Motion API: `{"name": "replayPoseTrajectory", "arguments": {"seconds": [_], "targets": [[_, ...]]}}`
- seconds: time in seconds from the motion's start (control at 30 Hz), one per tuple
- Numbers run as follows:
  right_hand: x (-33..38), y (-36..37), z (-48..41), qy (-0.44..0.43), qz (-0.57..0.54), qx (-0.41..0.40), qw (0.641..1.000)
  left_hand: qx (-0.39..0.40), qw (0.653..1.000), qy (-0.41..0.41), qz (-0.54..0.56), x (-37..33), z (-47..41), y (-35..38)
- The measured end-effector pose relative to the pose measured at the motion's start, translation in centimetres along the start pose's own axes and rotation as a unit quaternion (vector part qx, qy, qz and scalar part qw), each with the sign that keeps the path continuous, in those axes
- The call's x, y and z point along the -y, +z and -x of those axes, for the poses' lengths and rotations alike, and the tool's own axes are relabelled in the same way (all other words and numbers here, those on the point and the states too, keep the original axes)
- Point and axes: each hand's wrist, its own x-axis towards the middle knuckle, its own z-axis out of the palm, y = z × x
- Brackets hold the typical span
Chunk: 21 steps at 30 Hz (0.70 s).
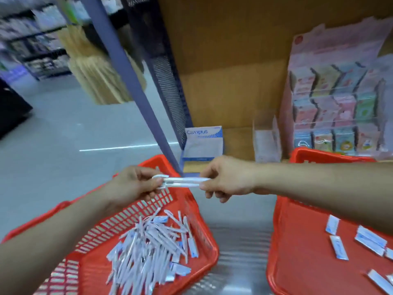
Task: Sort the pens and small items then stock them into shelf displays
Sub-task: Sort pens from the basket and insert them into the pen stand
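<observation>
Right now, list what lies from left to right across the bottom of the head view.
Left red basket holding the pile of pens → grey metal surface → right red basket holding small packets.

The left basket (213, 252) and right basket (274, 241) are bright red, the left's wall slotted; the heaped pens (148, 248) are white; the flat packets (338, 247) white with blue; the Campus box (203, 141) blue and white; the card display (336, 90) pastel pink; the floor (74, 128) grey.
</observation>
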Motion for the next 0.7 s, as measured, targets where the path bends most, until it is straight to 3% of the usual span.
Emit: {"name": "replayPoseTrajectory", "arguments": {"seconds": [0.13, 0.27, 0.37, 0.47, 0.53, 0.6, 0.7], "targets": [[2.5, 5.3, -4.2, 0.006, 0.120, 0.022, 0.993, -0.056, 0.997, -0.042, -0.019, 9.8, 1.4, -4.3], [3.0, 12.0, -8.4, 0.014, 0.124, 0.050, 0.991, -0.054, 0.989, -0.104, -0.085, 18.6, 2.8, -6.4], [1.0, 16.4, -11.6, 0.048, 0.123, 0.048, 0.990, -0.011, 0.968, -0.094, -0.233, 23.2, 2.2, -7.4], [-1.7, 19.1, -13.9, 0.110, 0.126, 0.037, 0.985, 0.024, 0.904, -0.103, -0.415, 25.4, 1.5, -7.8], [-3.0, 20.0, -15.1, 0.144, 0.118, 0.028, 0.982, 0.019, 0.865, -0.061, -0.498, 25.8, 1.1, -7.4], [-4.0, 20.6, -16.3, 0.166, 0.125, 0.024, 0.978, 0.027, 0.863, 0.017, -0.504, 25.7, 0.8, -6.3], [-5.1, 21.5, -17.5, 0.194, 0.171, 0.035, 0.965, 0.117, 0.845, 0.098, -0.512, 25.2, 1.0, -2.6]]}}
